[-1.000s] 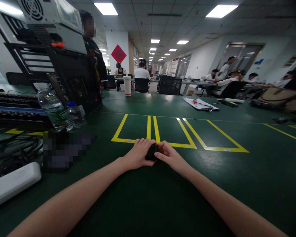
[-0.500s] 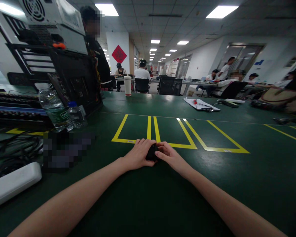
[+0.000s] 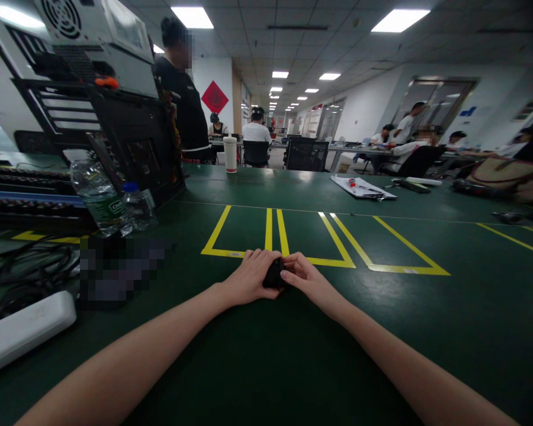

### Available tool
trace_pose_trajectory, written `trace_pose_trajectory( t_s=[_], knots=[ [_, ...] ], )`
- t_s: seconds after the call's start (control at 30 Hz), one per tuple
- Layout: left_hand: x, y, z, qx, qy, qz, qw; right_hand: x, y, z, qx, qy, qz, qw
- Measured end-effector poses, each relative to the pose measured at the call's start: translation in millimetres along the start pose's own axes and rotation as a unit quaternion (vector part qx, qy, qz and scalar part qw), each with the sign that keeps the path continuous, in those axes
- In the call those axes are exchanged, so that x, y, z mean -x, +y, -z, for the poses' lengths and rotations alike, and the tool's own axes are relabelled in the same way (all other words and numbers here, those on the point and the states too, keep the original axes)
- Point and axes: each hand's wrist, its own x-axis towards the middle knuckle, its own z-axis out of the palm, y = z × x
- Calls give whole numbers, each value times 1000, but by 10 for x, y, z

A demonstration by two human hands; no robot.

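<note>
A small black object [image 3: 273,274] with rounded edges lies between my hands, low over the green table [image 3: 266,355]; its kind does not show. My left hand [image 3: 251,276] is closed around its left side, fingers over the top and thumb at the near edge. From the other side my right hand [image 3: 305,277] pinches its right end with thumb and fingers. Parts of the object are hidden by both hands. Just beyond my fingers runs yellow tape [image 3: 331,261] marking out box shapes on the table.
On the left stand an opened computer case [image 3: 133,136], a large water bottle [image 3: 98,198] and a small blue-capped bottle [image 3: 138,208]. Nearer lie black cables [image 3: 31,266] and a white bar-shaped object [image 3: 26,334]. Farther back are a white cup [image 3: 230,155] and a clipboard [image 3: 362,188]. A person [image 3: 184,94] stands behind the case.
The person behind the computer case has moved to the right and shows more. My hands and the black object have stayed almost in place.
</note>
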Motion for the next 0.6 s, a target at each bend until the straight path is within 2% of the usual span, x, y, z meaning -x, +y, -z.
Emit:
trace_pose_trajectory(
  t_s=[0.13, 0.3, 0.6],
  knots=[
    [-2, 1, 3, 0, -8, 4, 1000, -8, 6, 26, 6, -16, -11, 1000],
    [-7, -24, -46, -19, 6, 6, 1000, -18, 28, 41, -60, -51, 22, 997],
    [-4, -9, -30, -8, 6, 3, 1000, 4, -32, -2, -10, -5, -10, 1000]
  ],
)
